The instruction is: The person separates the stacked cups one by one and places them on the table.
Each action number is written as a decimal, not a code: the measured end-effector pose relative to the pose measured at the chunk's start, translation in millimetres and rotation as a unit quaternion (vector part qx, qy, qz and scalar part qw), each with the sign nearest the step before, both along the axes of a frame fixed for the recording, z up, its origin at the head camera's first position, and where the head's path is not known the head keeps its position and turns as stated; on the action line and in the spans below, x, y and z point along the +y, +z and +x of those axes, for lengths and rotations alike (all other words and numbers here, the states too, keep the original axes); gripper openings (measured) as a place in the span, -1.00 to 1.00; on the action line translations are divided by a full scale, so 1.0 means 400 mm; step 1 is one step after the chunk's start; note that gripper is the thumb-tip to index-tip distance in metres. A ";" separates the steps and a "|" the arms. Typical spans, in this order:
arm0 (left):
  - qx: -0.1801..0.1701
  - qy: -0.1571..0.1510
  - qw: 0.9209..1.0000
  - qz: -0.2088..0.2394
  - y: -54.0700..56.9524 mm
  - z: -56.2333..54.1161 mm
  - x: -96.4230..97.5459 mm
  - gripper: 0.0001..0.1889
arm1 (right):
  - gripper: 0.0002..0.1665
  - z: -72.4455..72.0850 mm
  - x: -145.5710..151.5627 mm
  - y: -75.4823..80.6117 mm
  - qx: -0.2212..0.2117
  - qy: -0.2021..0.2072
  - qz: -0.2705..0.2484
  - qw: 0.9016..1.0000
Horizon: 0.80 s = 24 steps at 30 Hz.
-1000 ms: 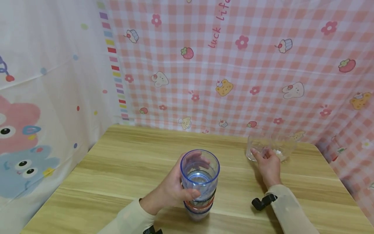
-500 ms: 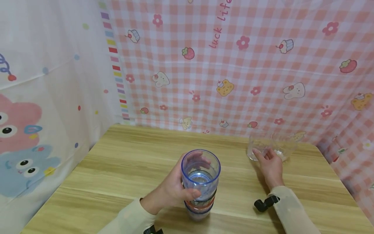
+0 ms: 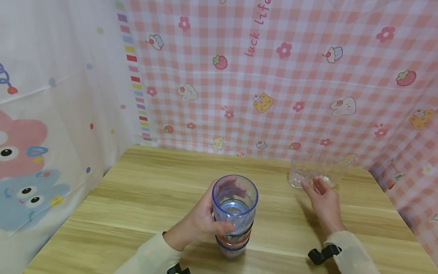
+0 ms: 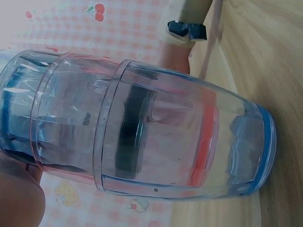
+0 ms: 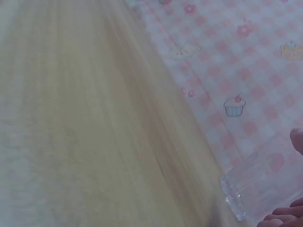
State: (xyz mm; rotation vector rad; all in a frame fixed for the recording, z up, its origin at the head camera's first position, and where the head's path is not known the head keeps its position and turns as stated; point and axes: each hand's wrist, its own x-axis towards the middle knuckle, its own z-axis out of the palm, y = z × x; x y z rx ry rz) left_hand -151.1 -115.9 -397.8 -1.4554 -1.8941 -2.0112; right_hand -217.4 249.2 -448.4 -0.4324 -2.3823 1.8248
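My left hand (image 3: 202,222) grips a stack of several nested transparent plastic cups (image 3: 241,239), with the thumb across the near side. The top cup has a blue rim, and orange and dark bands show lower down. In the left wrist view the same cups (image 4: 175,142) fill the frame, bases visible through the walls. At the back right, my right hand (image 3: 325,203) has its thumb and fingers apart, in front of two clear colourless cups, a left one (image 3: 297,177) and a right one (image 3: 335,169). A clear cup (image 5: 265,184) also shows in the right wrist view. Nothing is seen held by that hand.
The wood-grain table (image 3: 164,182) spans the space below both hands. A pink checked cloth (image 3: 239,76) hangs along its back edge, close behind the clear cups. A white printed cloth (image 3: 85,87) hangs at the left.
My right hand has drawn back from the clear cups, toward me and slightly right. My left hand and the stack of cups stay where they were.
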 end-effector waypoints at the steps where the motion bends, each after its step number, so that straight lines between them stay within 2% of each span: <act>1: 0.001 0.001 1.000 -0.001 0.000 0.000 0.000 -0.02 | 0.10 0.006 0.000 0.004 0.000 0.001 -0.001 1.000; 6: -0.006 -0.002 1.000 -0.003 -0.004 -0.001 -0.001 -0.02 | 0.04 0.040 -0.002 0.028 0.001 0.008 0.025 1.000; 12: -0.030 0.004 0.999 -0.013 -0.015 0.001 -0.006 -0.02 | -0.02 0.072 -0.011 0.053 0.014 0.019 0.027 0.999; 18: -0.037 0.008 0.999 -0.022 -0.017 0.000 -0.007 -0.01 | -0.16 0.103 -0.031 0.079 0.063 0.037 0.042 0.996; 24: -0.044 0.010 0.998 -0.031 -0.014 0.002 -0.008 -0.01 | -0.24 0.137 -0.068 0.111 0.117 0.068 0.052 0.989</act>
